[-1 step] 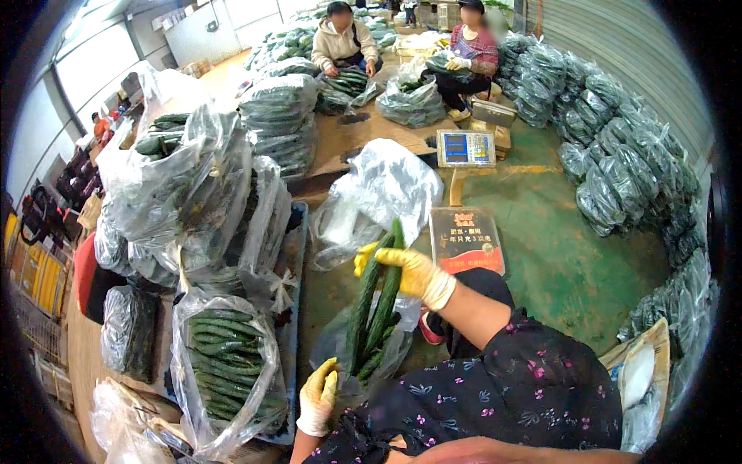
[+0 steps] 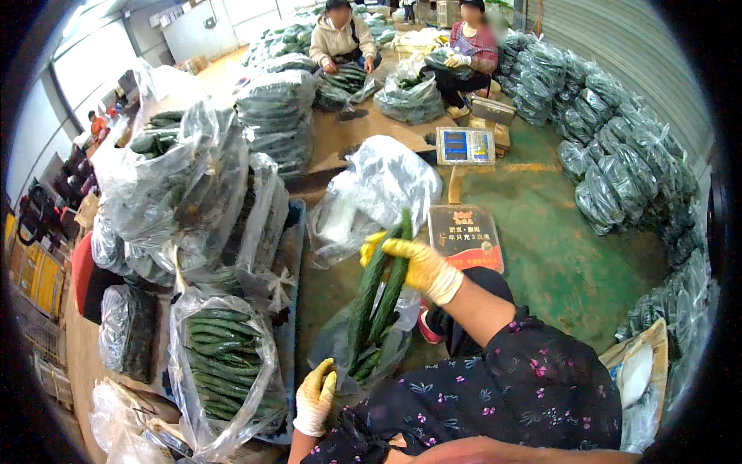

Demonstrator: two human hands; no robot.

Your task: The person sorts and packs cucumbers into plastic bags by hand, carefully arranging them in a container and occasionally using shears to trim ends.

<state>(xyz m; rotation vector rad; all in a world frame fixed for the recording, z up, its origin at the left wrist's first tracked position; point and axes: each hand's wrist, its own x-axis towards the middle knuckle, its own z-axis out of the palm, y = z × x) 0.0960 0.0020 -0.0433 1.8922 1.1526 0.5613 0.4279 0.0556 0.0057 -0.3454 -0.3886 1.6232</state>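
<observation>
My right hand, in a yellow glove, grips two long green cucumbers near their upper ends. They hang nearly upright, and their lower ends reach into a clear plastic bag on the floor that holds more cucumbers. My left hand, also in a pale yellow glove, is lower left at the bag's near edge; whether it grips the plastic is unclear. Both forearms wear dark floral sleeves.
A filled clear bag of cucumbers stands to the left, with more stacked bags behind it. A platform scale stands ahead on the green floor. Two seated people work at the back. Filled bags line the right wall.
</observation>
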